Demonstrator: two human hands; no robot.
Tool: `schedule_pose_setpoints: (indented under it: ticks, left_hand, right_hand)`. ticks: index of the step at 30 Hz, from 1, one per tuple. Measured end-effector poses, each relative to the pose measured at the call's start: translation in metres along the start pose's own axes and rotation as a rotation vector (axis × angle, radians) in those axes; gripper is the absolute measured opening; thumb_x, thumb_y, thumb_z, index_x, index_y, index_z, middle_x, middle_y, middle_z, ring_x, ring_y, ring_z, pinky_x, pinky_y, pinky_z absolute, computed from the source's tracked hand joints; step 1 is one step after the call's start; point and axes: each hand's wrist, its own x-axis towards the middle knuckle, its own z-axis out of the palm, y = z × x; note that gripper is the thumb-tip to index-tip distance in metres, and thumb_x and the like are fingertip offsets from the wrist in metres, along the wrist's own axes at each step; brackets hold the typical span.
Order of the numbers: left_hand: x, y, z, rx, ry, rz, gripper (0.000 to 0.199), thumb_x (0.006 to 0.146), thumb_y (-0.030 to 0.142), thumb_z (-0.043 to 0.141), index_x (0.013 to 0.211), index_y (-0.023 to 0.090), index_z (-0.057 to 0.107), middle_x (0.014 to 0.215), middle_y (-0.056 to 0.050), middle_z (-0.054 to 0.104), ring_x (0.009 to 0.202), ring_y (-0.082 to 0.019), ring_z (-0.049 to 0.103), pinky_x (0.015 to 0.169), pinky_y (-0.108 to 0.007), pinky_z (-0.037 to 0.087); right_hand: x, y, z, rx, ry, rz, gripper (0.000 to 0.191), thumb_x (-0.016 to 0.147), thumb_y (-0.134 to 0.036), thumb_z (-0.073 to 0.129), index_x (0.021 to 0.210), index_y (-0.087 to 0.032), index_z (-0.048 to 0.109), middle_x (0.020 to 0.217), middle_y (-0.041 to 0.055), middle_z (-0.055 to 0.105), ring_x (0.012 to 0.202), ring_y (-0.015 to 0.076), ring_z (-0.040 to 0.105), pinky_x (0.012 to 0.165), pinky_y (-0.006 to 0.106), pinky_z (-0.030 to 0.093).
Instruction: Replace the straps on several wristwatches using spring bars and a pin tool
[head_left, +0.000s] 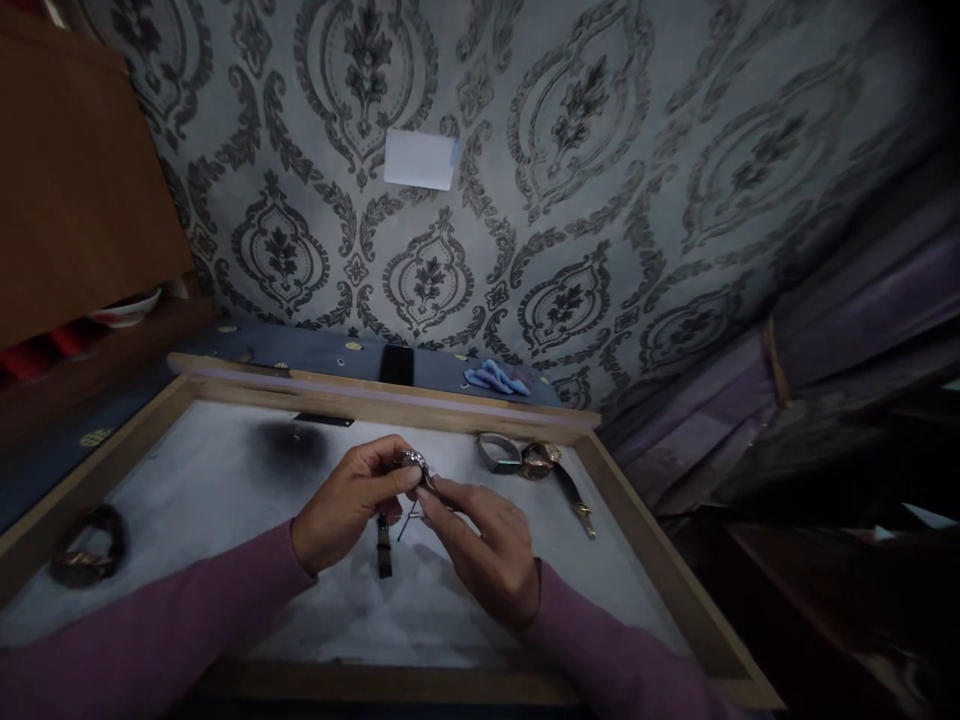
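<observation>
A wristwatch with a shiny silver case (414, 459) is pinched between the thumb and fingers of my left hand (360, 500), over the middle of the tray. The fingers of my right hand (487, 545) are closed against the watch's near right side, at its dark strap end. A thin dark rod (407, 522) shows just below the fingertips; which hand holds it, I cannot tell. Beneath my hands a short dark strap piece (384, 548) lies on the white surface. The details of the watch are partly hidden by my fingers.
A wooden-framed tray (667, 555) surrounds the work. Inside it are a grey wristband (499, 453), a rose-gold watch (536, 461) with a dark strap (571, 485), and another dark watch (88, 548) at left. Behind it lie a black phone-like object (397, 365) and a blue cloth (495, 378).
</observation>
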Motion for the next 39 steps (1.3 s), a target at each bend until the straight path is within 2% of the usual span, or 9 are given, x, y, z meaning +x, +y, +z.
schedule_pose_setpoints:
  ticks: [8,17,20,26,31,34,39]
  left_hand:
    - [0.000,-0.002,0.000,-0.052,-0.003,-0.003,0.029,0.072,0.036,0.078,0.074,0.014,0.060,0.066,0.003,0.053,0.058,-0.008,0.044,0.054,-0.020,0.036]
    - [0.001,-0.001,-0.001,-0.007,-0.022,0.070,0.023,0.075,0.033,0.075,0.074,0.014,0.062,0.063,0.003,0.055,0.057,-0.009,0.045,0.057,-0.022,0.035]
    - [0.002,-0.001,-0.003,0.015,-0.017,0.088,0.023,0.076,0.034,0.074,0.074,0.014,0.061,0.062,0.003,0.054,0.057,-0.009,0.044,0.057,-0.022,0.035]
    - [0.004,-0.001,-0.003,0.024,0.006,0.101,0.024,0.074,0.034,0.074,0.074,0.013,0.061,0.061,0.003,0.054,0.057,-0.009,0.045,0.058,-0.023,0.036]
    - [0.005,-0.002,-0.005,0.044,0.021,0.106,0.021,0.075,0.031,0.072,0.075,0.014,0.060,0.061,0.003,0.054,0.056,-0.009,0.045,0.058,-0.023,0.035]
    - [0.005,-0.002,-0.005,0.060,0.023,0.118,0.021,0.076,0.031,0.071,0.073,0.014,0.059,0.060,0.003,0.053,0.055,-0.009,0.044,0.057,-0.023,0.035]
    - [0.006,-0.003,-0.007,0.103,0.029,0.132,0.020,0.076,0.030,0.069,0.073,0.014,0.058,0.059,0.004,0.052,0.055,-0.009,0.045,0.058,-0.024,0.035]
  right_hand:
    - [-0.002,0.002,0.004,0.023,-0.002,-0.031,0.024,0.086,-0.004,0.062,0.108,-0.012,0.065,0.094,0.0149,0.074,0.083,0.0195,0.070,0.065,0.029,0.055]
    - [0.005,-0.002,0.001,0.016,0.017,0.037,0.011,0.090,-0.011,0.059,0.095,-0.016,0.068,0.089,0.0119,0.072,0.070,0.0167,0.067,0.059,0.028,0.052]
    - [0.006,-0.003,0.000,0.084,0.008,0.107,0.011,0.090,-0.012,0.059,0.096,-0.017,0.067,0.092,0.0116,0.071,0.073,0.0171,0.067,0.063,0.029,0.054]
    - [0.011,-0.006,-0.004,0.306,-0.009,0.323,0.015,0.091,-0.007,0.054,0.096,-0.019,0.062,0.101,0.0116,0.067,0.094,0.0199,0.067,0.079,0.033,0.056]
    - [0.014,-0.004,-0.006,0.438,0.037,0.476,0.015,0.092,-0.008,0.050,0.091,-0.019,0.061,0.097,0.0084,0.066,0.095,0.0187,0.064,0.081,0.032,0.053]
    - [0.014,-0.003,-0.007,0.474,0.049,0.500,0.017,0.094,-0.010,0.047,0.091,-0.019,0.061,0.091,0.0064,0.066,0.089,0.0174,0.064,0.077,0.030,0.051]
    - [0.016,-0.002,-0.009,0.396,-0.014,0.529,0.014,0.094,-0.016,0.050,0.083,-0.018,0.058,0.071,0.0012,0.061,0.065,0.0140,0.058,0.062,0.025,0.045]
